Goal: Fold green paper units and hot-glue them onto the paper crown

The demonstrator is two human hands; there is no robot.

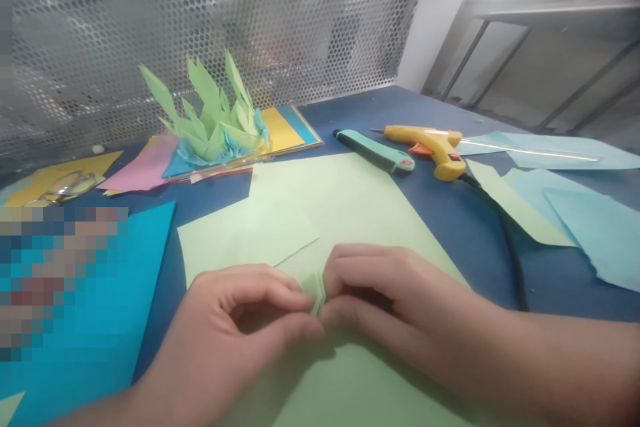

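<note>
Between my two hands is a small folded piece of light green paper [314,288]. My left hand [250,317] pinches its left side between thumb and fingers. From the right, my right hand [380,300] closes on the other edge, its fingertips partly hiding the paper. Beneath both hands lies a large light green sheet [345,200]. A smaller light green sheet [245,230] overlaps its left side, just beyond my left hand.
Behind stands a green paper plant [215,107] on stacked coloured sheets. A green utility knife [375,150] and a yellow glue gun [430,143] with a black cord lie beyond my right hand. Blue tissue sheets [600,227] are at right, blue paper [115,320] at left, perforated metal panel [300,27] at back.
</note>
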